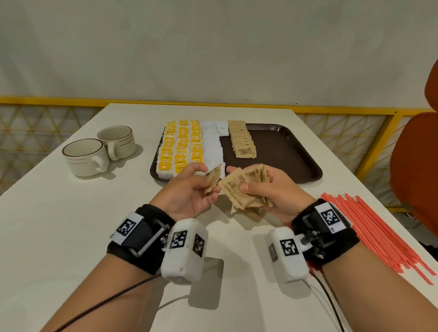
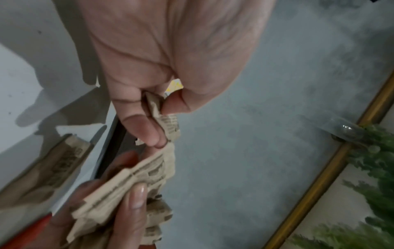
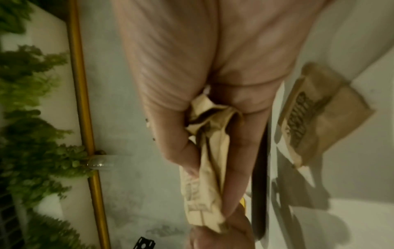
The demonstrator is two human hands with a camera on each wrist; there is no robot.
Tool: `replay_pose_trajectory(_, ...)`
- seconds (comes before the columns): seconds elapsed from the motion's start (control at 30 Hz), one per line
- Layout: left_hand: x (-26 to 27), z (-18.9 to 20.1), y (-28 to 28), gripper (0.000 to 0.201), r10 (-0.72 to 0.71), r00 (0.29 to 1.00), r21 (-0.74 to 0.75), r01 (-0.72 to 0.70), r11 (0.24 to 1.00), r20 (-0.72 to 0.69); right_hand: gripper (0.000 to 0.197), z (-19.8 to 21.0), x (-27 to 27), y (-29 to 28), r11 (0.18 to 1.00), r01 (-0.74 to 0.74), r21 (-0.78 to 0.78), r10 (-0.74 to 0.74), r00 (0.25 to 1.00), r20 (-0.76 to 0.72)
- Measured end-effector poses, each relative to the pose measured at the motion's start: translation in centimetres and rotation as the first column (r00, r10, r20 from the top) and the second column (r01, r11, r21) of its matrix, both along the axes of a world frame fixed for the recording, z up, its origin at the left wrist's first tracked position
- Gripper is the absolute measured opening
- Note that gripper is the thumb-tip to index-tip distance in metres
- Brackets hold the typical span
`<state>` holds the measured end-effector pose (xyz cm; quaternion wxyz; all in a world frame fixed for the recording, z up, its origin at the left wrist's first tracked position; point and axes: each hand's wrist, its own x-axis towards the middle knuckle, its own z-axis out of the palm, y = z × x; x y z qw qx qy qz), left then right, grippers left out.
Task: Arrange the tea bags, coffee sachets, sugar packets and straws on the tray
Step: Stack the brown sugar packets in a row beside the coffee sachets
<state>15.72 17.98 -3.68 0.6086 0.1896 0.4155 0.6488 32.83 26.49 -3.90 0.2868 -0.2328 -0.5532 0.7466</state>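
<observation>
Holding a bunch of crumpled brown paper sugar packets [image 1: 247, 192] in the right hand [image 1: 274, 194], fingers and thumb curled round the lot, above the white table [image 1: 57, 233] just short of the dark brown plastic tray [image 1: 289, 154]. Pinching a single brown sugar packet [image 1: 212, 179] in the left hand [image 1: 188, 189], thumb against curled fingers, just beside the bunch; from the left wrist view, touching the bunch [image 2: 132, 183] at its lower end.

Lying on the tray: three columns of yellow-labelled tea bags [image 1: 181, 146] along its left side, a column of white sachets [image 1: 212, 146] next to them, then a column of brown sugar packets [image 1: 243, 144] overlapping one another. Leaving the right part of the tray bare.

Lying in a loose sheaf on the table to the right, well apart from the tray: thin red straws [image 1: 377, 232]. Standing to the left of the tray, touching each other: two cream ceramic cups with brown rims [image 1: 99, 149].
</observation>
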Motion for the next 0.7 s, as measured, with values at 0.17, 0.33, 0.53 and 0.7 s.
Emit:
replay_pose_trajectory(0.17, 0.8, 0.4, -0.5, 0.024, -0.125, 0.969, 0.008, 0.126, 0.992, 0.215, 0.026, -0.2, 0.5, 0.1, 0.995, -0.099, 0.033, 0.100, 0.994, -0.038)
replay_pose_trajectory(0.33, 0.7, 0.1, -0.5, 0.040, -0.196, 0.953, 0.049, 0.190, 0.981, 0.230, 0.047, 0.2, 0.7, 0.9, 0.989, -0.113, 0.098, 0.111, 0.994, 0.024)
replay_pose_trajectory(0.53, 0.6, 0.0, -1.0, 0.032, -0.196, 0.980, 0.077, 0.197, 0.977, -0.025, 0.032, 2.8, -0.1, 2.5, 0.987, -0.149, 0.054, 0.140, 0.980, 0.139)
replay_pose_trajectory(0.7, 0.5, -0.3, -0.3, 0.032, -0.197, 0.976, -0.047, 0.194, 0.980, -0.088, 0.024, 4.1, -1.1, 3.2, 0.988, -0.146, 0.059, 0.132, 0.972, 0.195)
